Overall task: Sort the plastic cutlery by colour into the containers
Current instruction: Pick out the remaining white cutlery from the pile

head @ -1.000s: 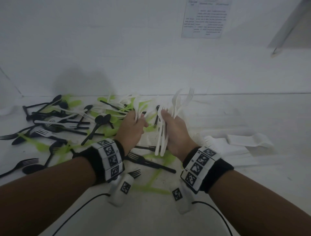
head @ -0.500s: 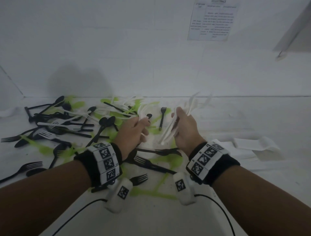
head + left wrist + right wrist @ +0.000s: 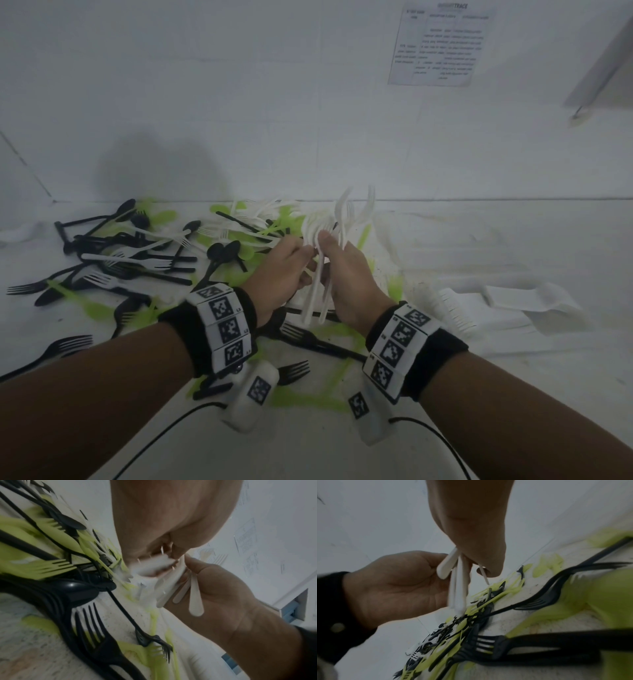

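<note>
My right hand [image 3: 330,245] grips a bundle of white forks and spoons [image 3: 346,214], with the handles [image 3: 317,301] hanging below the fist. My left hand [image 3: 303,255] is pressed against it and pinches a few white pieces at the same bundle. In the left wrist view the white handles [image 3: 195,601] cross the right palm [image 3: 223,592]. The left fingers [image 3: 137,555] close on a blurred white fork [image 3: 152,566]. The right wrist view has the handles [image 3: 459,588] between the right hand [image 3: 471,534] and the left palm [image 3: 393,585]. Mixed black, green and white cutlery [image 3: 144,253] lies scattered to the left.
White tray-like pieces [image 3: 507,308] lie flat at the right. Black forks [image 3: 294,371] and green pieces [image 3: 308,399] lie under my wrists. Another black fork [image 3: 65,346] is at the near left. A white wall with a printed sheet [image 3: 442,44] closes the back.
My hands have come together. The left hand has lifted from the pile and brought its white pieces against the right hand's bundle, which has shifted slightly left.
</note>
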`<state>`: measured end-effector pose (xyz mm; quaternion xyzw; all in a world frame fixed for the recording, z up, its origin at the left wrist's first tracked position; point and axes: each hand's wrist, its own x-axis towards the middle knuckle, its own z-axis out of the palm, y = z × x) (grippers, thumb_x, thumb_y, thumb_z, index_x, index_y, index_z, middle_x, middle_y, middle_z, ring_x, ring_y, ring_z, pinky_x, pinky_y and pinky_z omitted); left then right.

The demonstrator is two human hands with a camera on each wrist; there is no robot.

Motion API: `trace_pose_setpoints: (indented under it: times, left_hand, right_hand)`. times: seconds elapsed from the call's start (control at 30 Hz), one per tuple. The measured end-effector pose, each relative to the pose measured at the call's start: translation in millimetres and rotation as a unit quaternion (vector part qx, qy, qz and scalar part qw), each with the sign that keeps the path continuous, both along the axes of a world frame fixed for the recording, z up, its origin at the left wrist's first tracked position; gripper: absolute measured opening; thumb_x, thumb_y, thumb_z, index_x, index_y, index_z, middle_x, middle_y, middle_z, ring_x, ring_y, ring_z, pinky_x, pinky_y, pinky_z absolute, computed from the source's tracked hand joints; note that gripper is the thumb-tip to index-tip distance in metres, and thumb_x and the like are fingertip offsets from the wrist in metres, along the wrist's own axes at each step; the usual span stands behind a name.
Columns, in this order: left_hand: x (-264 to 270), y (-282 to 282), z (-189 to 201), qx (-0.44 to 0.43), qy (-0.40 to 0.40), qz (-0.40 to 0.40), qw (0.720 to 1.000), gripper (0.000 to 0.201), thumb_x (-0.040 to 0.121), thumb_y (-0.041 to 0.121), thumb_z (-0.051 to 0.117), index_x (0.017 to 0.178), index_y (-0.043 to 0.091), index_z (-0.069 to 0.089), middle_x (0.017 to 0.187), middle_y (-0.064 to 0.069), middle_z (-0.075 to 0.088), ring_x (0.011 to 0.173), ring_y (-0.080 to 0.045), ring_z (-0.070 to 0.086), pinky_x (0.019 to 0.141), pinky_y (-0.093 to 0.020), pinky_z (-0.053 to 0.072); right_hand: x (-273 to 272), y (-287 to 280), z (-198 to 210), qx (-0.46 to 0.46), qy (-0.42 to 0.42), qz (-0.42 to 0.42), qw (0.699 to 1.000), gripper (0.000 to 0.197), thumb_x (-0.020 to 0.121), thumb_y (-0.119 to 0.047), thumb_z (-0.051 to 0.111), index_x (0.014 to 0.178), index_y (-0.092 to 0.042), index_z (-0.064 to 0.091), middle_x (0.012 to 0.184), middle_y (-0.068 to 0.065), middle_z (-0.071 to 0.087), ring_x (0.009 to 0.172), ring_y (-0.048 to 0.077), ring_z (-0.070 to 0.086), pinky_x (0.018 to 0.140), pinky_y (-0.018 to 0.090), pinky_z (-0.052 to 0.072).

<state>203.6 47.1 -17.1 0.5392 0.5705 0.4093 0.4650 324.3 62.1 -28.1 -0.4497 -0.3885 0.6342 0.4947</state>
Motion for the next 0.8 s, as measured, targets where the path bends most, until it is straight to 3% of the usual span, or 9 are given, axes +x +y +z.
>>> trace_pose_setpoints:
  times: [0.13,0.23,0.37,0.47,0.53,0.6,0.63,0.7,0.8]
  left_hand:
    - [-3,0,4,0.041,0.08,-0.035,0.995,0.034,0.107,0.028,0.047,0.09,-0.001,0.053,0.078,-0.004,0.045,0.07,-0.014,0.044,0.068,-0.033,0.036]
    - [-3,-3,13,0.062,0.113,-0.073,0.989,0.034,0.108,0.025,0.044,0.082,0.011,0.061,0.072,0.01,0.054,0.066,-0.003,0.05,0.065,-0.021,0.039]
    - [-2,-7,16,0.031,0.077,-0.092,0.992,0.024,0.106,0.027,0.049,0.089,0.015,0.063,0.075,0.011,0.056,0.068,-0.002,0.051,0.071,-0.026,0.042]
    - [-1,-7,9,0.018,0.086,-0.104,0.991,0.016,0.104,0.026,0.053,0.107,0.011,0.058,0.094,0.0,0.062,0.085,-0.01,0.058,0.084,-0.033,0.048]
    - [4,-8,5,-0.002,0.082,-0.087,0.993,0.028,0.102,0.031,0.05,0.116,0.007,0.052,0.105,-0.009,0.06,0.095,-0.022,0.059,0.092,-0.039,0.05]
    - [9,-9,4,-0.027,0.058,-0.063,0.996,0.031,0.102,0.029,0.045,0.122,0.005,0.046,0.114,-0.015,0.059,0.101,-0.026,0.061,0.096,-0.047,0.053]
    - [11,-9,4,-0.037,0.032,-0.051,0.998,0.027,0.104,0.024,0.042,0.122,0.004,0.044,0.111,-0.016,0.058,0.095,-0.025,0.06,0.092,-0.047,0.055]
    - [10,-7,3,-0.062,-0.035,-0.032,0.997,0.017,0.105,0.018,0.038,0.118,0.007,0.043,0.097,-0.014,0.054,0.076,-0.022,0.055,0.07,-0.04,0.056]
    - [4,-7,1,-0.096,-0.044,-0.018,0.994,0.007,0.103,0.02,0.04,0.108,0.015,0.042,0.082,-0.005,0.044,0.059,-0.016,0.04,0.052,-0.029,0.037]
  right_hand:
    - [-2,3,-2,-0.02,0.025,-0.01,0.999,0.036,0.105,-0.035,0.059,0.121,-0.004,0.067,0.108,0.016,0.076,0.102,0.03,0.074,0.092,0.048,0.06]
    - [-2,1,2,-0.021,0.043,-0.012,0.999,0.035,0.105,-0.032,0.059,0.122,-0.004,0.068,0.11,0.017,0.076,0.105,0.03,0.074,0.095,0.047,0.059]
    - [1,0,3,-0.035,0.064,-0.002,0.997,0.037,0.103,-0.032,0.063,0.116,0.001,0.069,0.11,0.025,0.074,0.102,0.036,0.074,0.09,0.049,0.061]
    - [4,0,3,-0.06,0.087,0.017,0.994,0.046,0.097,-0.035,0.071,0.115,0.008,0.068,0.103,0.026,0.074,0.096,0.036,0.075,0.084,0.047,0.062]
    - [4,0,2,-0.065,0.082,0.03,0.994,0.047,0.094,-0.037,0.075,0.108,0.008,0.069,0.091,0.019,0.074,0.084,0.032,0.075,0.072,0.04,0.062]
    - [2,0,1,-0.061,0.068,0.034,0.995,0.045,0.091,-0.041,0.077,0.102,0.002,0.069,0.082,0.016,0.069,0.07,0.026,0.07,0.06,0.033,0.057]
    - [1,-1,1,-0.057,0.06,0.029,0.996,0.046,0.09,-0.045,0.077,0.101,-0.001,0.068,0.081,0.014,0.066,0.064,0.024,0.065,0.056,0.032,0.053]
    - [2,2,-1,-0.049,0.035,-0.003,0.998,0.046,0.095,-0.05,0.068,0.104,-0.005,0.068,0.074,0.004,0.061,0.053,0.017,0.053,0.051,0.03,0.045]
    - [11,8,-2,-0.061,0.008,-0.064,0.996,0.04,0.103,-0.048,0.056,0.126,-0.015,0.052,0.08,0.0,0.05,0.046,0.009,0.04,0.049,0.028,0.039]
